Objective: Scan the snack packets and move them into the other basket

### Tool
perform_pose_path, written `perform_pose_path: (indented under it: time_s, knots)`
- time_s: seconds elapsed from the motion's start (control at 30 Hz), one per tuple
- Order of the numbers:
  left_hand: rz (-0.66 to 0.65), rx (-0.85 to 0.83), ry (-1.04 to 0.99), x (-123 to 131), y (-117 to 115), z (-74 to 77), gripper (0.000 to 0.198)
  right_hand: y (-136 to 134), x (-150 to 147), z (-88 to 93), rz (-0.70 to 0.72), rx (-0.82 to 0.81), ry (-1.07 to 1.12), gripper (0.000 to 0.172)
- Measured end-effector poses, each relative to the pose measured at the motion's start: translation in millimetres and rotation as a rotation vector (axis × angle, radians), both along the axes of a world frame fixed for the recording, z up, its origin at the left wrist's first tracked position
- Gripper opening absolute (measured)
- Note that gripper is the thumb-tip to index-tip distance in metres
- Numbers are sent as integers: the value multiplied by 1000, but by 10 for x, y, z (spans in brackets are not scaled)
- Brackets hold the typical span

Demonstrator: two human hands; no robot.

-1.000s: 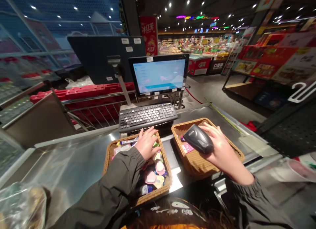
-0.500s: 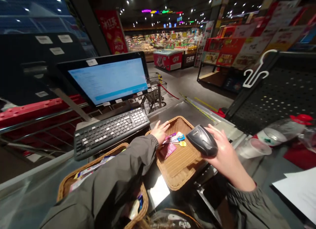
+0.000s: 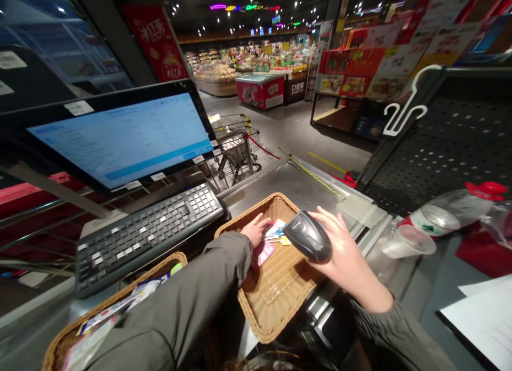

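Observation:
My right hand (image 3: 340, 253) is wrapped round a black barcode scanner (image 3: 308, 236), held over the right side of a brown woven basket (image 3: 260, 328). Inside that basket lie a few small wrapped sweets (image 3: 276, 230), some looking like lollipops, and a pink packet (image 3: 264, 252). My left hand (image 3: 254, 231) reaches in from the left, fingers stretched out beside the sweets; its thumb is hidden. Whether the fingertips touch the wrappers, I cannot tell. Small bright dots of light show on the basket floor. The scanner partly covers the sweets.
A monitor (image 3: 120, 139) and keyboard (image 3: 152, 235) stand at the left. Another basket (image 3: 54, 347) with packets is under my left sleeve. To the right are a plastic cup (image 3: 410, 242), a white hanger (image 3: 406, 112) on a black panel, and papers (image 3: 480, 317). Shopping carts (image 3: 236, 142) stand beyond.
The view has shifted, with the monitor now larger and nearer. The scanner has come closer to the sweets and covers part of them. Light dots now show in the basket.

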State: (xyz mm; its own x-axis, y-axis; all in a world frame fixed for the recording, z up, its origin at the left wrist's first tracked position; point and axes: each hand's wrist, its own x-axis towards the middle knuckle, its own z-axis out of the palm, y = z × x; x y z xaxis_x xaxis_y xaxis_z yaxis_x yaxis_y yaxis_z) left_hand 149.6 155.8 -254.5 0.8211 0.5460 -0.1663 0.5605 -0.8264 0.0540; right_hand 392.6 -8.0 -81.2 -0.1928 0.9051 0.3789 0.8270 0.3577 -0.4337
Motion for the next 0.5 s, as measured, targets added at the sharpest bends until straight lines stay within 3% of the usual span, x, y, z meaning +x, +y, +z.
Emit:
perform_pose_path:
  time_s: [0.27, 0.37, 0.5]
  knots:
    - [101, 37, -7, 37, -43, -93, 23, 74, 18, -24, -5, -6, 6, 50]
    - [114, 70, -5, 70, -42, -14, 24, 61, 19, -19, -9, -9, 10, 51]
    - [105, 139, -21, 134, -64, 229, 28, 41, 15, -25, -16, -10, 17, 53]
